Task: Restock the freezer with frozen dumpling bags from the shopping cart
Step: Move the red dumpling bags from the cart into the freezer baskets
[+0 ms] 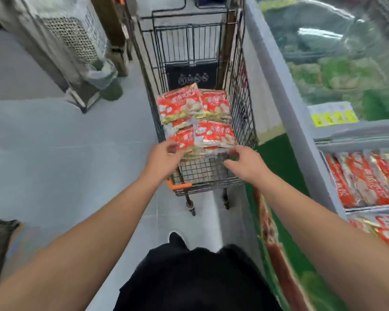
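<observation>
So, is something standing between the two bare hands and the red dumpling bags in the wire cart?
Nothing visible does. The left hand and right hand are open above the black wire shopping cart, right at the nearest red plastic dumpling bags, which lie uncovered on top.

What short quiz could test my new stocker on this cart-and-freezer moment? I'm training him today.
1. True or false: the left hand is lifting a bag clear of the cart.
2. The freezer is on the person's: A) left B) right C) behind.
3. What colour are most of the bags?

Key: 1 false, both hands, right hand included, only reach at the pile's near edge; 2 B; 3 red.
</observation>
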Action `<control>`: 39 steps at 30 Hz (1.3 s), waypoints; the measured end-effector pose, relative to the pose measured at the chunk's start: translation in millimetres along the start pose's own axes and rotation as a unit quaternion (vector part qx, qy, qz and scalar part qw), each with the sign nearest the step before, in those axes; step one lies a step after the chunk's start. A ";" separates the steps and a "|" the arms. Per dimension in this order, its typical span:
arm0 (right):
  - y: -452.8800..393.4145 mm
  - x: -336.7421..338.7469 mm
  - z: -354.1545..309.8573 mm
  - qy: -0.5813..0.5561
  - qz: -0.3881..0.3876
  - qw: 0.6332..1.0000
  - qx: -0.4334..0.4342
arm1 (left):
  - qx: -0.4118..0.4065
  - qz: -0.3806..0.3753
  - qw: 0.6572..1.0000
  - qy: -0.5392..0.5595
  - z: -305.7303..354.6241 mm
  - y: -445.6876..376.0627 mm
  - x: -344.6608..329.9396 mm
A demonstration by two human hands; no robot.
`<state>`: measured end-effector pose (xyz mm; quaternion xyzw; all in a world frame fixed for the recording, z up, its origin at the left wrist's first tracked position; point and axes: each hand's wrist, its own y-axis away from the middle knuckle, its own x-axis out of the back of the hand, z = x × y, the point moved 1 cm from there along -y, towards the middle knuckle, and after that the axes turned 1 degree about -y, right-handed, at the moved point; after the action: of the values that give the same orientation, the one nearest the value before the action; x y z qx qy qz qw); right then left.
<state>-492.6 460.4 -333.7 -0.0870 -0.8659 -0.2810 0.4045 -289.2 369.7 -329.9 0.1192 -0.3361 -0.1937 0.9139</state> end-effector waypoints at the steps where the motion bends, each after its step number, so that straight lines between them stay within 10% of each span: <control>1: -6.2 -4.5 -8.3 0.000 -0.005 1.000 0.002 | 0.009 0.003 1.000 0.006 -6.9 -5.3 8.2; 16: -146.1 -22.6 -39.8 0.027 -0.099 0.995 0.005 | 0.093 -0.013 0.995 0.016 -25.8 -114.1 9.1; 31: -353.4 -61.0 60.3 -0.031 -0.163 0.981 -0.104 | 0.211 -0.138 0.962 -0.103 -53.4 -335.8 -149.2; 39: -389.9 -99.5 105.6 -0.033 -0.136 0.982 -0.128 | 0.288 -0.051 0.954 -0.069 -85.1 -385.9 -210.7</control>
<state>-643.3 204.5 -624.9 -0.0292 -0.8396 -0.4387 0.3191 -485.9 122.7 -647.4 0.3805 -0.4332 -0.1431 0.8044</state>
